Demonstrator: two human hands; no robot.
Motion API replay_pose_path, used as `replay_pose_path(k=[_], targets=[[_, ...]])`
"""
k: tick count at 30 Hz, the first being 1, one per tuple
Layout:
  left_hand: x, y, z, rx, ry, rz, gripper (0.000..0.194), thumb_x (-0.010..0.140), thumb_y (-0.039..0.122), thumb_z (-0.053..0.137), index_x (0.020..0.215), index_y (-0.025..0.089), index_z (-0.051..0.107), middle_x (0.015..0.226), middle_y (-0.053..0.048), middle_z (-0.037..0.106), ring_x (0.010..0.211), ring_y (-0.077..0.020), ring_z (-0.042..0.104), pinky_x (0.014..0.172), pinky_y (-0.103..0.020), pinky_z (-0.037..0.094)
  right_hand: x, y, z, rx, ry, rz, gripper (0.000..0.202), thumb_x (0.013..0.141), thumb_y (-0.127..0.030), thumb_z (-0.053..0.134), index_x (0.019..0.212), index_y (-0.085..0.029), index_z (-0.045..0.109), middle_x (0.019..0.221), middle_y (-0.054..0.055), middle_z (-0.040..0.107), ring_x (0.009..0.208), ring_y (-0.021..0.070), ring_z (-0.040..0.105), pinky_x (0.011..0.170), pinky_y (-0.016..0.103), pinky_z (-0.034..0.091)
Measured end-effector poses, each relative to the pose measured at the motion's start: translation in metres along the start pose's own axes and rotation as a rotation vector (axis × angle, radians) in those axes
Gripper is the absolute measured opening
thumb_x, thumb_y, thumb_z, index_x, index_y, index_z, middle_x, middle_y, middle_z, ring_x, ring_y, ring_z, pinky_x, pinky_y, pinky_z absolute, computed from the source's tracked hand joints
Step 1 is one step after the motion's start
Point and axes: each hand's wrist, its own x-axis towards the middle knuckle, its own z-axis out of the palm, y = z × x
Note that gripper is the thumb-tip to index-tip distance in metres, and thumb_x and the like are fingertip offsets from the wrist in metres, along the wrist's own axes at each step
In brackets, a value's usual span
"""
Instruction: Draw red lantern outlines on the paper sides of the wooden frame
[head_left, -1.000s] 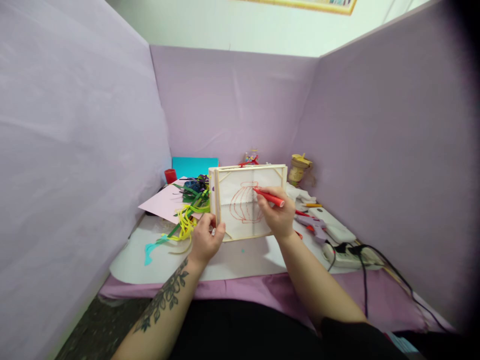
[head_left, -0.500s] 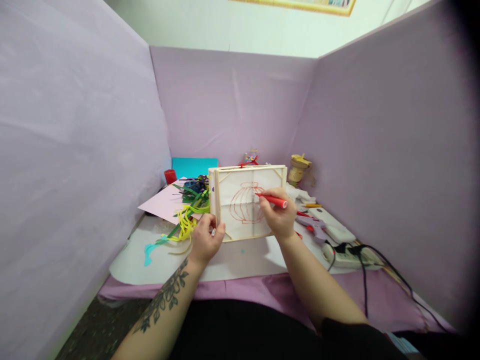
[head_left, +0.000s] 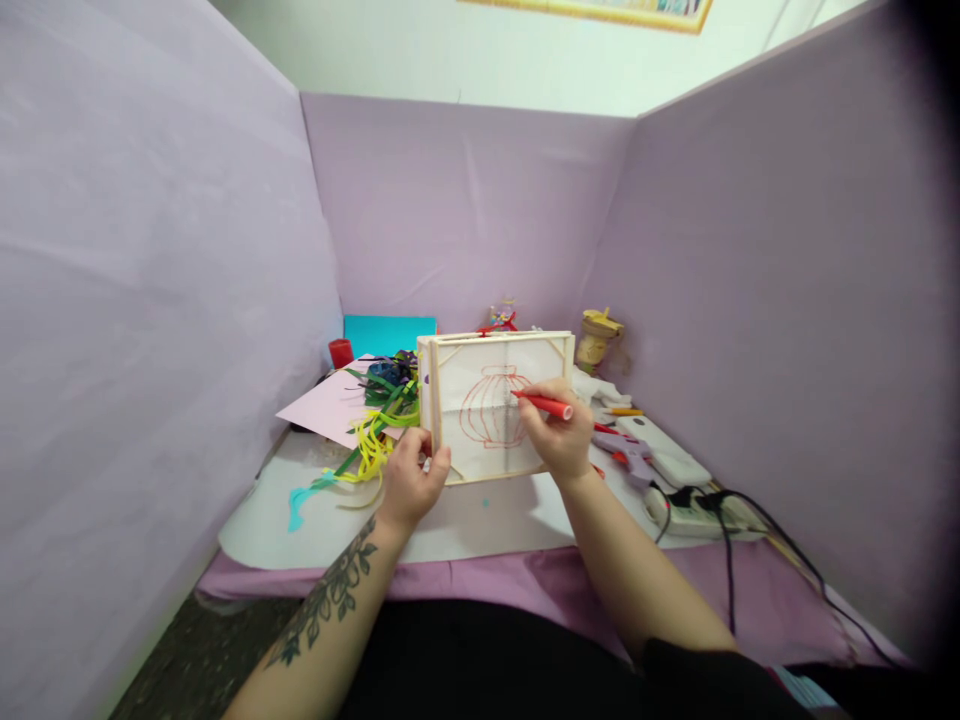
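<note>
A box-like lantern frame (head_left: 465, 462) of pale wooden sticks with white paper sides is held up above the table. Its near panel carries a red lantern drawing (head_left: 486, 408) with curved vertical lines. My left hand (head_left: 415, 476) grips the frame's lower left corner, thumb in front, the other fingers partly hidden. Pinched in my right hand (head_left: 559, 432) is a red marker (head_left: 549, 406), its tip at the panel on the drawing's right half. My right hand covers the drawing's right edge.
Yellow and green paper strips (head_left: 373, 447) and pink paper (head_left: 322, 405) lie at left, with a blue sheet (head_left: 390, 333) behind. A purple glue gun (head_left: 626, 450), a power strip (head_left: 701, 512) with black cables and a yellow-lidded cup (head_left: 598, 340) are at right. Purple partitions (head_left: 465, 210) enclose the table.
The marker tip has moved slightly down the panel, with my right hand shifting a little. My left hand and the frame stay nearly still.
</note>
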Motion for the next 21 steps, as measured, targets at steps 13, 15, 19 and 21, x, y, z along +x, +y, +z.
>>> replay_pose_path(k=[13,15,19,21], targets=[[0.0013,0.0001,-0.0002,-0.01,0.009,0.017,0.017,0.084,0.032,0.055,0.076,0.021,0.045,0.066,0.004,0.047,0.06,-0.0121,0.047,0.058,-0.024,0.037,-0.0026,-0.0009,-0.0029,0.004,-0.021,-0.005,0.008,0.079,-0.017,0.064,0.085,-0.021,0.067,0.079,0.003,0.067,0.074,0.0172,0.062,0.072,0.033,0.05],[0.0012,0.0004,-0.0001,-0.011,0.012,0.02,0.017,0.084,0.032,0.055,0.076,0.021,0.045,0.066,0.004,0.047,0.06,-0.0121,0.048,0.058,-0.024,0.037,-0.0026,-0.0014,-0.0031,-0.013,-0.03,-0.009,0.007,0.078,-0.017,0.064,0.084,-0.02,0.067,0.077,0.002,0.066,0.073,0.017,0.061,0.071,0.033,0.049],[0.0008,-0.0003,0.0004,-0.009,0.008,0.024,0.016,0.083,0.032,0.055,0.076,0.021,0.045,0.066,0.004,0.047,0.06,-0.0124,0.048,0.058,-0.024,0.038,-0.0037,-0.0026,-0.0047,-0.005,-0.034,0.012,0.003,0.079,-0.018,0.063,0.079,-0.02,0.066,0.074,0.002,0.065,0.07,0.0165,0.06,0.069,0.033,0.049],[0.0007,-0.0007,0.0003,-0.006,0.004,0.02,0.017,0.083,0.032,0.055,0.076,0.021,0.045,0.066,0.004,0.047,0.06,-0.0125,0.048,0.058,-0.024,0.037,-0.0039,-0.003,-0.0053,0.005,-0.038,0.017,0.004,0.079,-0.018,0.063,0.08,-0.02,0.066,0.075,0.002,0.065,0.071,0.0168,0.06,0.069,0.033,0.049]])
